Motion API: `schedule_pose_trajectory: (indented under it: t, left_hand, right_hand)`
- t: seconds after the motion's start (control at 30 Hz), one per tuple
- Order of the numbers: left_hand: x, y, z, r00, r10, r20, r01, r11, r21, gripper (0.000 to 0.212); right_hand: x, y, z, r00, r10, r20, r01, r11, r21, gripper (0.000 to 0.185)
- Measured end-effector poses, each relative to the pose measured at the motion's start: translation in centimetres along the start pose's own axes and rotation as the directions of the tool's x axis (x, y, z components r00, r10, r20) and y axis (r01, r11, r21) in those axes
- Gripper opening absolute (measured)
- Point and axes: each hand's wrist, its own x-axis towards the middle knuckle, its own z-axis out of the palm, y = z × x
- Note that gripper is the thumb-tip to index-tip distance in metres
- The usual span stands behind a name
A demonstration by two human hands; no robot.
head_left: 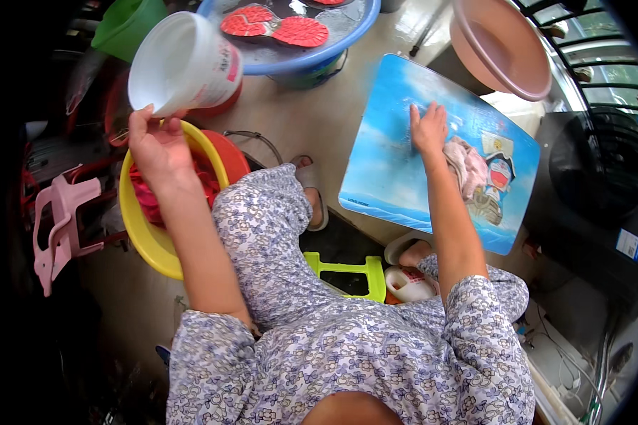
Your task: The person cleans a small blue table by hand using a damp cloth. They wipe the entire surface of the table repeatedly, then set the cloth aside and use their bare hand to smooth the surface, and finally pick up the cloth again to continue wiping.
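My left hand grips the rim of a white plastic tub, tilted with its mouth towards the left. The tub bears writing on its side. Below that hand stands a yellow plastic basin with red cloth inside. On the right, my right hand rests on a blue tabletop printed with a cartoon figure, its fingers slightly apart. Wet streaks shine on the tabletop near the fingers. A crumpled pink cloth lies on it, just right of my wrist.
A blue basin ahead holds suds and a shoe, its red sole up. Around me stand a green bucket, a pink basin, a pink plastic stool, a lime-green plastic frame and a white jug.
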Motion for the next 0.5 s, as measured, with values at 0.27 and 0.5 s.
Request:
schedule_pose_trajectory:
  t: [0.27, 0.5]
  left_hand:
    - [12.6, 2.9, -6.6, 0.976, 0.162, -0.142, -0.136, 0.975, 0.175, 0.025]
    - [20.7, 2.4, -11.7, 0.968, 0.192, -0.163, -0.153, 0.963, 0.223, 0.023]
  right_hand:
    - [-3.7, 1.1, 1.0, 0.938, -0.337, 0.08, 0.346, 0.892, -0.292, 0.076]
    - [-0.8, 3.1, 0.1, 0.994, -0.092, 0.056, 0.101, 0.974, -0.204, 0.077]
